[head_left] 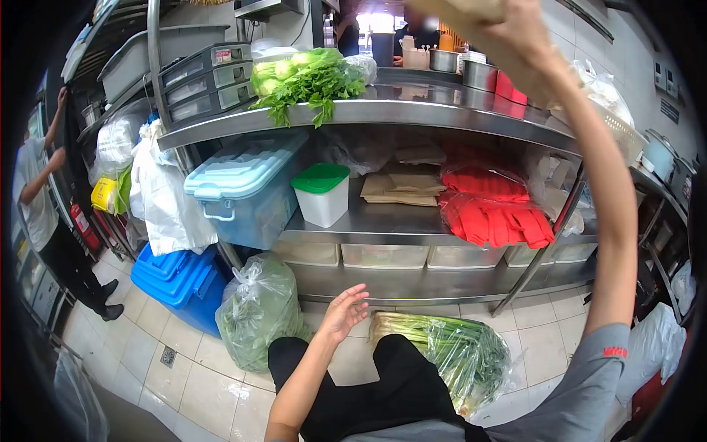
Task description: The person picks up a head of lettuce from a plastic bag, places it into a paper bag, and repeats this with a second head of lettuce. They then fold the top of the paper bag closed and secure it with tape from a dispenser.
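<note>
My right hand [515, 33] is raised high at the upper right, gripping a flat tan board-like thing [460, 18]. The top of the picture cuts that thing off, so its kind is unclear. Over my lap, my left hand [345, 311] hovers with fingers stretched out and nothing in it. Between my legs and the shelf on the right lies a clear bag of green onions [442, 350] on the tiles. To the left of my knee stands a tied plastic bag of leafy greens [258, 313]. Celery [313, 79] rests at the front edge of the steel counter [412, 112].
Under the counter sit a light-blue lidded bin [247, 188], a green-lidded tub [322, 197], brown paper bags [401, 186] and red packets [493, 214]. A blue lidded bin [177, 280] is on the floor. At the far left stands another person [44, 199].
</note>
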A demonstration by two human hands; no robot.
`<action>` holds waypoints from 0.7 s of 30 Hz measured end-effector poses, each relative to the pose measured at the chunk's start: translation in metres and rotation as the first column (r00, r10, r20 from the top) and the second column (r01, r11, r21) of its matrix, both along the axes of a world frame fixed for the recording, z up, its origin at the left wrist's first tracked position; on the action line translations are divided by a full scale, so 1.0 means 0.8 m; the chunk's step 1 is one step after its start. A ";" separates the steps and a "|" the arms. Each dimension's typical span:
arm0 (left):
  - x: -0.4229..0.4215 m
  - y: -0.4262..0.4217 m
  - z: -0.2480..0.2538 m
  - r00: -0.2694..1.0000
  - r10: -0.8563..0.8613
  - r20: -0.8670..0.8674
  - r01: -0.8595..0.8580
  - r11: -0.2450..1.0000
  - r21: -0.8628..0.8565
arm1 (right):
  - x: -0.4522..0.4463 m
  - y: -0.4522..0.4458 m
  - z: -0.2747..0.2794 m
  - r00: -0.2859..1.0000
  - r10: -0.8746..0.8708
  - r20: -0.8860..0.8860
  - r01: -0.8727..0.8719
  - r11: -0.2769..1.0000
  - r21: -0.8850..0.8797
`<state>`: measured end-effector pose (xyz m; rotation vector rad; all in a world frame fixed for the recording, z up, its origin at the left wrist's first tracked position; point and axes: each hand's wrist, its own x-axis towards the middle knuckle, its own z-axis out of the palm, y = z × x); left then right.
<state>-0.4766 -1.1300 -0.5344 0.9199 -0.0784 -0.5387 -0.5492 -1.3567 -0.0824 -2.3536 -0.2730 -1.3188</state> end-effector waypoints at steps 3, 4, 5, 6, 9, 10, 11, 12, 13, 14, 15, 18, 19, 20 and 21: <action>-0.007 0.001 0.000 1.000 -0.016 0.004 0.016 0.999 0.035 | 0.192 -0.097 -0.026 0.808 -0.231 0.542 0.494 0.767 -0.409; -0.009 0.002 0.000 1.000 -0.029 0.008 0.029 0.998 0.047 | 0.221 -0.102 -0.040 0.838 -0.278 0.470 0.499 0.740 -0.451; -0.011 0.002 0.001 0.999 -0.043 0.009 0.042 0.997 0.060 | 0.243 -0.100 -0.053 0.844 -0.300 0.445 0.523 0.648 -0.554; -0.015 0.003 0.006 0.998 -0.062 0.025 0.060 0.995 0.076 | 0.270 -0.098 -0.067 0.845 -0.300 0.443 0.529 0.592 -0.608; -0.018 0.005 0.009 0.995 -0.092 0.038 0.090 0.994 0.064 | 0.306 -0.077 -0.073 0.838 -0.385 0.386 0.545 0.561 -0.623; -0.019 0.004 0.010 0.995 -0.088 0.040 0.085 0.994 0.064 | 0.321 -0.071 -0.067 0.842 -0.395 0.368 0.537 0.544 -0.644; -0.020 0.005 0.012 0.996 -0.084 0.039 0.081 0.995 0.066 | 0.332 -0.066 -0.066 0.846 -0.406 0.347 0.527 0.530 -0.665; -0.020 0.004 0.013 0.996 -0.078 0.043 0.075 0.995 0.063 | 0.334 -0.055 -0.068 0.853 -0.414 0.318 0.514 0.559 -0.651; -0.020 0.003 0.014 0.996 -0.078 0.039 0.075 0.994 0.074 | 0.337 -0.048 -0.069 0.861 -0.417 0.292 0.500 0.586 -0.638; -0.020 0.003 0.013 0.997 -0.073 0.037 0.069 0.994 0.083 | 0.343 -0.046 -0.068 0.880 -0.413 0.235 0.460 0.618 -0.637; -0.021 0.002 0.012 0.997 -0.063 0.035 0.059 0.994 0.092 | 0.349 -0.045 -0.064 0.898 -0.402 0.179 0.418 0.652 -0.633; -0.028 0.003 0.013 0.997 -0.069 0.029 0.067 0.994 0.082 | 0.349 -0.050 -0.068 0.927 -0.212 0.308 0.353 0.768 -0.535; -0.031 0.003 0.017 0.997 -0.075 0.032 0.073 0.994 0.077 | 0.346 -0.055 -0.073 0.906 -0.129 0.403 0.334 0.804 -0.493; -0.037 0.005 0.021 0.996 -0.082 0.030 0.079 0.993 0.088 | 0.324 -0.060 -0.068 0.907 0.130 0.401 0.057 0.904 -0.424; -0.044 0.006 0.025 0.996 -0.089 0.029 0.086 0.992 0.090 | 0.273 -0.055 -0.079 0.910 0.270 0.314 -0.161 0.930 -0.331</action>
